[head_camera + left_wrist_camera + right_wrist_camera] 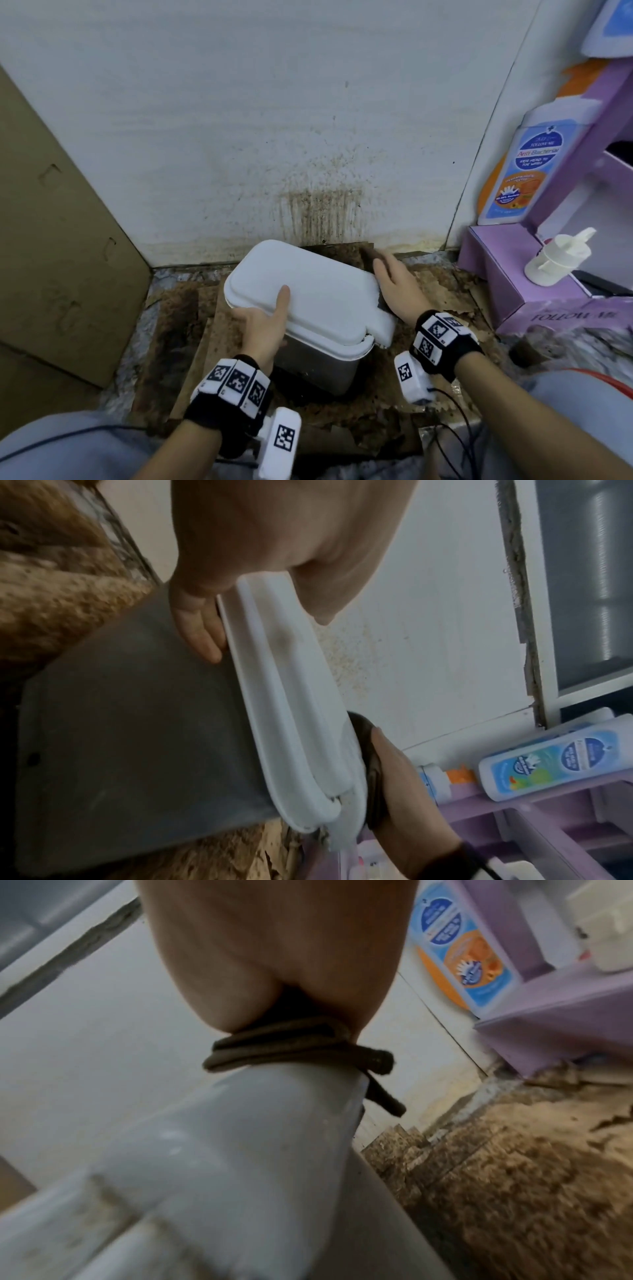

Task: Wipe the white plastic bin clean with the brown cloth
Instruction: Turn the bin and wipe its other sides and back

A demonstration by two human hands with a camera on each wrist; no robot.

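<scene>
The bin [308, 301] has a white lid and a grey body [137, 737] and stands tilted on the dirty floor by the wall. My left hand [267, 325] grips the lid's near-left edge, thumb on top and fingers [202, 631] under the rim. My right hand [394, 287] lies along the lid's right edge with its fingers stretched toward the wall. It holds the folded brown cloth [298, 1047] against that edge. The cloth [369, 764] is sandwiched between hand and lid, mostly hidden in the head view.
A brown-stained white wall [318, 212] rises right behind the bin. A cardboard sheet [51, 240] leans at the left. At the right stand a purple display box [507, 274], a blue-labelled bottle [524, 171] and a white pump cap [555, 260]. Soiled cardboard [428, 394] covers the floor.
</scene>
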